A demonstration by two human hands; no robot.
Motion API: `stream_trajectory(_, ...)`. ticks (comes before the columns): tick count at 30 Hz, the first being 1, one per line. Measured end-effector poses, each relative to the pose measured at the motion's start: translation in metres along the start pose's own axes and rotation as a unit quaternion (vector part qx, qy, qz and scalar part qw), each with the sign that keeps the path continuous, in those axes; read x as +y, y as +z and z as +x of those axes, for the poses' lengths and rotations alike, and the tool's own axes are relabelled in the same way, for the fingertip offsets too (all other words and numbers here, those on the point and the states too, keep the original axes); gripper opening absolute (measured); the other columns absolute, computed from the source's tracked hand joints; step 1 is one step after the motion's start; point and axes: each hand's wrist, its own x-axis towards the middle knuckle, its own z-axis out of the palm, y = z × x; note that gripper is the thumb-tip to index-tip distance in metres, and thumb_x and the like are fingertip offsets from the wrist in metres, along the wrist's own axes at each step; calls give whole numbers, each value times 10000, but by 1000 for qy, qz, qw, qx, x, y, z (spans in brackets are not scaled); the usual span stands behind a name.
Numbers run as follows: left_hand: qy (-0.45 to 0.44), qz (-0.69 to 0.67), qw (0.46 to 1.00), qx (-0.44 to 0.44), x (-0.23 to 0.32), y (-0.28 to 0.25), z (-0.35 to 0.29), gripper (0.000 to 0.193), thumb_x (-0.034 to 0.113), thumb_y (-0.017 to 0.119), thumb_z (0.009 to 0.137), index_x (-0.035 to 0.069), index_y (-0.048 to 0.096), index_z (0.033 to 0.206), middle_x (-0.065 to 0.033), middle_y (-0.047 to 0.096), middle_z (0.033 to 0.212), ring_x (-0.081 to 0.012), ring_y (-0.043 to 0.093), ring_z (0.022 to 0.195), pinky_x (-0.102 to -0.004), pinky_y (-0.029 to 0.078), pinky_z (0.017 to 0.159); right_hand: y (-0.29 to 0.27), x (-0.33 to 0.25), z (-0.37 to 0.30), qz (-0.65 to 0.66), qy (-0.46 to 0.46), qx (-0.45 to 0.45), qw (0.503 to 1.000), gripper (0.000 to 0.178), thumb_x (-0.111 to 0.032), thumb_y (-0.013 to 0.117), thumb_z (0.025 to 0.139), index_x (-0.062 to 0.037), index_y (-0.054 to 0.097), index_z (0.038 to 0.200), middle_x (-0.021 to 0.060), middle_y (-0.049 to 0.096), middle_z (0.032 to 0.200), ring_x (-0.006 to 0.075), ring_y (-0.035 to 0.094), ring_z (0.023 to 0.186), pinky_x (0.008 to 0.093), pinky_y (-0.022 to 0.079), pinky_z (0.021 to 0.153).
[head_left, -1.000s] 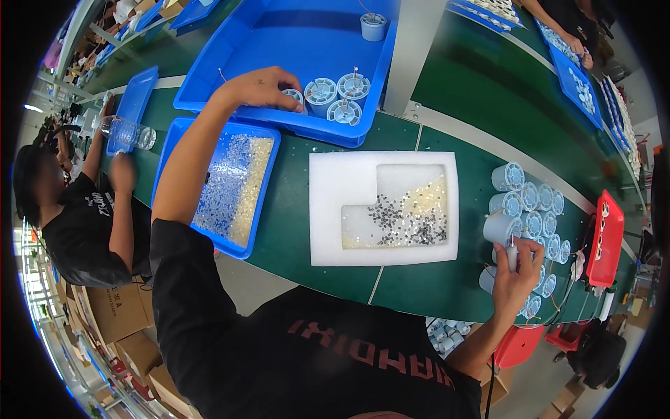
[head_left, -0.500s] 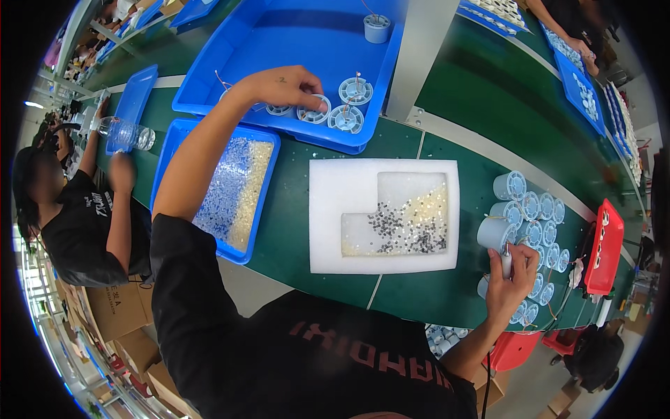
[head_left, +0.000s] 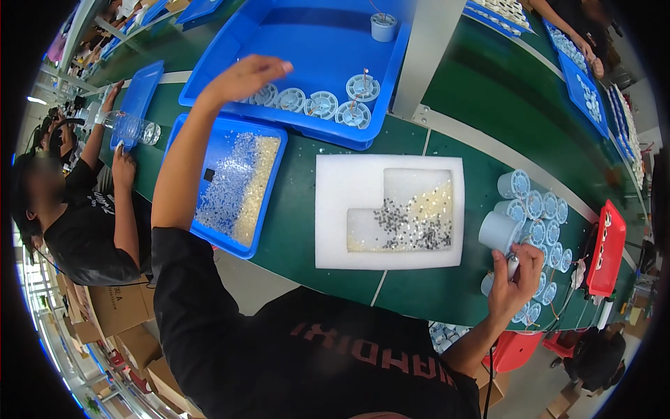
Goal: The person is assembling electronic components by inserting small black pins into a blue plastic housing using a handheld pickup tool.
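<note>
My left hand (head_left: 252,75) is over the near part of a large blue bin (head_left: 300,49), fingers stretched out with nothing in them. Below it, several round light-blue plastic housings (head_left: 322,105) with ribbed faces and thin wires stand along the bin's near wall. At the right, my right hand (head_left: 515,283) is closed around a pale pen-like tool (head_left: 513,265); its tip is hard to make out. The thumb and fingertips are against the lower edge of a larger-looking light-blue housing (head_left: 499,230). More such housings (head_left: 536,230) crowd together just beyond that hand.
A white foam tray (head_left: 331,209) holding small dark and cream pieces lies in the middle. Left of it is a blue tray (head_left: 269,195) of tiny blue and cream pieces. A metal post (head_left: 429,56), a red tray (head_left: 606,248) and a clear bottle (head_left: 139,129) stand around. A co-worker sits at the left.
My left hand has let go of a housing in the blue bin and moved up and left, its fingers straightening. My right hand stays by the housings with the tool.
</note>
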Motion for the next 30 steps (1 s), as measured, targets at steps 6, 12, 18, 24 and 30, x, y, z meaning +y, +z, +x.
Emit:
stream_trajectory(6, -91, 90, 990, -54, -23, -20, -8, 531, 486, 467, 922, 8, 641, 1071, -192, 656, 951, -269, 619, 913, -339, 460, 833, -5, -10, -5, 135, 59, 13, 989, 282, -6, 759, 683, 35, 622, 926, 66, 508, 807, 136, 479, 685, 243, 372, 589)
stream_trajectory(12, 88, 326, 919, 203, 10, -23, -51, 418, 349, 506, 944, -3, 589, 1155, -124, 645, 1076, -207, 595, 1030, -283, 425, 918, 21, -52, -9, 323, 148, -108, 928, 310, 4, 786, 666, 34, 633, 934, 35, 583, 674, 71, 475, 506, 200, 342, 456)
stream_trajectory(18, 72, -318, 944, 46, 151, 96, -168, 658, 117, 714, 753, 4, 395, 1316, -142, 493, 1263, -254, 483, 1156, -363, 385, 971, 59, -76, -34, 276, -1, -188, 943, 376, -45, 815, 663, 37, 607, 966, 88, 636, 716, 101, 520, 506, 231, 411, 480)
stream_trajectory(24, -110, -732, 648, 182, 145, 154, -180, 642, -26, 708, 723, -1, 368, 1268, -199, 523, 1187, -206, 570, 1022, -288, 473, 839, 81, -100, -10, 356, -8, -263, 896, 337, 11, 658, 789, 56, 580, 1114, 132, 632, 869, 95, 543, 599, 218, 433, 522)
stream_trajectory(30, 5, -825, 546, 148, 97, 149, -185, 553, 378, 405, 928, -1, 379, 1330, -258, 452, 1274, -319, 540, 1071, -402, 455, 864, 73, -68, -3, 370, 186, -358, 837, 729, -64, 680, 799, 25, 292, 1410, 132, 602, 1051, 142, 581, 767, 227, 459, 651)
